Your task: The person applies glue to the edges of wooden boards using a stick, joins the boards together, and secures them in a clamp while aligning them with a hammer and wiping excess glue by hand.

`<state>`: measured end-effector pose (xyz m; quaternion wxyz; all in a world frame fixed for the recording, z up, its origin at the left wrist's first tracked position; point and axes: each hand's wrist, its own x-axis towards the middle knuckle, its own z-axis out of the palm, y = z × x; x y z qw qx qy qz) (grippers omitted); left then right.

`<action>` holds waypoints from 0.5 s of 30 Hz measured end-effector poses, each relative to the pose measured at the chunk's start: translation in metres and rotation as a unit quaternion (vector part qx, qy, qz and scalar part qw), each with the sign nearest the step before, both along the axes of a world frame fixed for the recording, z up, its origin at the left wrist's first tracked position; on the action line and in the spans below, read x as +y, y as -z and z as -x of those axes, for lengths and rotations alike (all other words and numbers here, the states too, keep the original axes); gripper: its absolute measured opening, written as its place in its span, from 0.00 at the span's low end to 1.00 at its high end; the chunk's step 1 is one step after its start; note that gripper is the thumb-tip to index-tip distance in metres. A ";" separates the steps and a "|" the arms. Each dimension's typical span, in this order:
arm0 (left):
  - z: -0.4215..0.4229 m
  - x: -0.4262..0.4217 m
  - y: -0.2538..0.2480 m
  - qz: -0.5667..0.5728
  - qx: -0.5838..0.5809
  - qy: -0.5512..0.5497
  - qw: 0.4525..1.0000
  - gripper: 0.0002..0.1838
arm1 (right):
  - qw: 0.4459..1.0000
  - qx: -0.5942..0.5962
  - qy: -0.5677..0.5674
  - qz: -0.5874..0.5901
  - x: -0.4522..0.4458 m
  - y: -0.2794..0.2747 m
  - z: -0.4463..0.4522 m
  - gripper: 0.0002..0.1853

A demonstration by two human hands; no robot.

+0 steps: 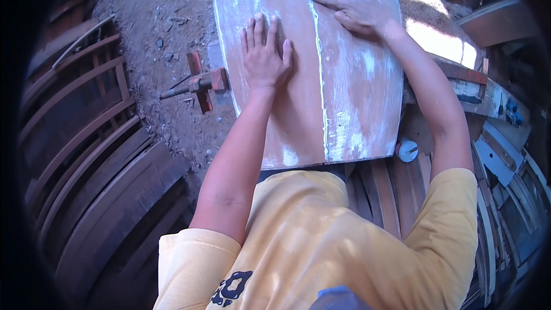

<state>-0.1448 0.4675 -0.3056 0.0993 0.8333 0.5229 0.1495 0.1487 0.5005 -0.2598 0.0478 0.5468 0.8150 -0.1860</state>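
A wide wooden panel (293, 109) lies in front of me, smeared with white patches. Along its middle seam runs a bright white bead of what looks like glue (322, 97). My left hand (265, 60) rests flat on the left part of the panel, fingers pointing away from me. Farther up and to the right of the seam, my right hand (354, 8) is spread on the panel with its fingers apart. Neither hand holds anything. At the panel's left edge sits a reddish bar clamp (204, 82) with a screw handle.
A round white container (407, 150) with something sticking out stands by the panel's lower right corner. Stacked boards and frames (109, 195) line the left side. More planks (390, 195) lie at the lower right. Debris litters the dirt ground (155, 34).
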 end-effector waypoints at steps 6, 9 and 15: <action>0.002 0.000 0.007 -0.001 -0.004 0.004 1.000 0.35 | 0.995 0.001 0.053 0.087 -0.026 -0.029 0.017 0.40; 0.002 0.000 0.005 -0.006 0.004 0.005 1.000 0.34 | 0.991 -0.102 0.026 -0.083 -0.056 -0.005 0.032 0.46; 0.003 -0.001 0.004 -0.009 0.027 0.006 1.000 0.34 | 0.996 -0.040 0.055 -0.063 -0.092 0.001 0.039 0.50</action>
